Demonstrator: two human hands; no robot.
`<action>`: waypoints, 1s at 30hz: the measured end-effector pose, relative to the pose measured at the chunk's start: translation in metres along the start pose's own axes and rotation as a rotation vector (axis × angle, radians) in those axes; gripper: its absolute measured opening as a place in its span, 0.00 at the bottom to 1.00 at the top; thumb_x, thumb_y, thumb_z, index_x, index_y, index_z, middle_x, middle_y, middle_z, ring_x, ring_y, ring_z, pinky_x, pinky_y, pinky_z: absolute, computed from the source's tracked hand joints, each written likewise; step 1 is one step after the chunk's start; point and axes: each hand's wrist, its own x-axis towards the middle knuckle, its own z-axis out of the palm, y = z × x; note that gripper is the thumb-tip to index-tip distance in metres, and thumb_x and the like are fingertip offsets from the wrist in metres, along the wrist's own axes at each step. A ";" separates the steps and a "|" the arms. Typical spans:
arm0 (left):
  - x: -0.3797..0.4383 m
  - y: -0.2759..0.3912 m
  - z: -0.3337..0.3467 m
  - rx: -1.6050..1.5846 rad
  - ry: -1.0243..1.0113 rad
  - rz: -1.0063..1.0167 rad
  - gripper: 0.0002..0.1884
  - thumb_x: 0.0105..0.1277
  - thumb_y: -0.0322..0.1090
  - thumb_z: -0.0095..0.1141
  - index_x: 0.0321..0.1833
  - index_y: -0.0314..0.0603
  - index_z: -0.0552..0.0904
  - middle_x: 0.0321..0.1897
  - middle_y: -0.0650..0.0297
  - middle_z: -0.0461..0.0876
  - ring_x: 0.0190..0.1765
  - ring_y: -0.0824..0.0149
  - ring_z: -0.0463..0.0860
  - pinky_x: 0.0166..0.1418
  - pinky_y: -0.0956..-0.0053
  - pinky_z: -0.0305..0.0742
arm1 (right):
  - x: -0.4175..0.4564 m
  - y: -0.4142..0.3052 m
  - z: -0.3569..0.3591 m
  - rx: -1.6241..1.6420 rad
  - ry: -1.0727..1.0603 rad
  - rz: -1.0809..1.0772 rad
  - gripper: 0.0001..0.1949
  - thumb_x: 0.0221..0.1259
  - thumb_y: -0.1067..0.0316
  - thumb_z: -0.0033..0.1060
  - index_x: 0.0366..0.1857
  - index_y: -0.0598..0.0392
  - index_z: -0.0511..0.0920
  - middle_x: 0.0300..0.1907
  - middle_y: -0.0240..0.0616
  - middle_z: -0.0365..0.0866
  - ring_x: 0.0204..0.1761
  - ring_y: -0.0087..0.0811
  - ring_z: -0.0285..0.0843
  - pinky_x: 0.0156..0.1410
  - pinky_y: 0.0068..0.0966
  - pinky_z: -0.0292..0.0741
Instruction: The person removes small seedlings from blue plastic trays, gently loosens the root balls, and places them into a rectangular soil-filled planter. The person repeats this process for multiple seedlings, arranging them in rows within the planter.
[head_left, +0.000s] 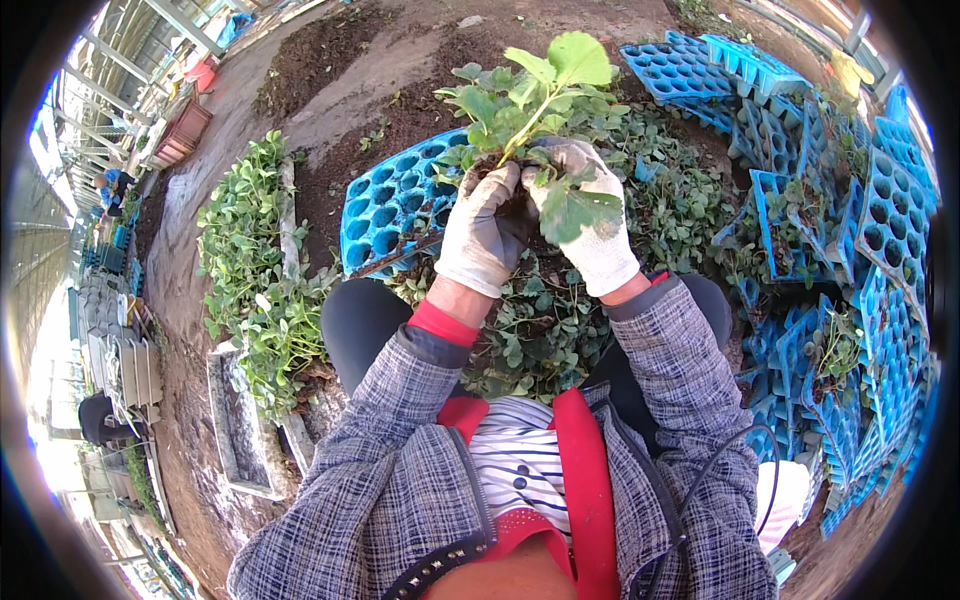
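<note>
Both of my hands wear white knit work gloves with grey palms. Between them a leafy strawberry seedling (517, 135) stands roughly upright, its base and soil held at the fingertips. My left hand (484, 229) pinches the base from the left. My right hand (585, 217) grips it from the right, partly covered by a large hanging leaf. The seedling's roots are mostly hidden by the fingers. Just left of my hands a blue plastic cell tray (386, 195) lies tilted, its visible cells mostly without plants. A heap of cut leaves and seedlings (544, 330) lies between my knees.
Upright seedlings (251, 247) fill a tray to my left, near a grey rectangular trough (240, 427). Blue cell trays (892, 217) are piled untidily on the right. A reddish crate (182, 135) stands far left, and another person (112, 187) is in the distance.
</note>
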 end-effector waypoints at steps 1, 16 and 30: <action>0.001 0.000 -0.001 -0.004 -0.021 0.002 0.11 0.68 0.24 0.57 0.52 0.43 0.80 0.43 0.67 0.84 0.47 0.67 0.84 0.53 0.67 0.82 | 0.000 0.000 0.000 0.063 0.011 0.020 0.14 0.58 0.78 0.66 0.48 0.59 0.79 0.49 0.36 0.81 0.51 0.28 0.80 0.56 0.23 0.78; 0.003 0.015 0.002 -0.132 -0.015 -0.048 0.09 0.76 0.35 0.55 0.53 0.43 0.81 0.44 0.62 0.85 0.42 0.66 0.84 0.50 0.71 0.81 | 0.004 -0.017 -0.010 -0.444 -0.372 -0.131 0.10 0.54 0.73 0.67 0.40 0.63 0.82 0.63 0.50 0.76 0.63 0.44 0.77 0.66 0.35 0.75; -0.012 0.042 -0.018 -0.517 -0.213 -0.123 0.22 0.75 0.35 0.53 0.68 0.32 0.71 0.65 0.46 0.75 0.68 0.47 0.74 0.71 0.50 0.72 | 0.011 -0.014 -0.044 0.008 -0.207 0.625 0.22 0.64 0.61 0.64 0.59 0.61 0.80 0.51 0.38 0.86 0.48 0.28 0.82 0.55 0.24 0.77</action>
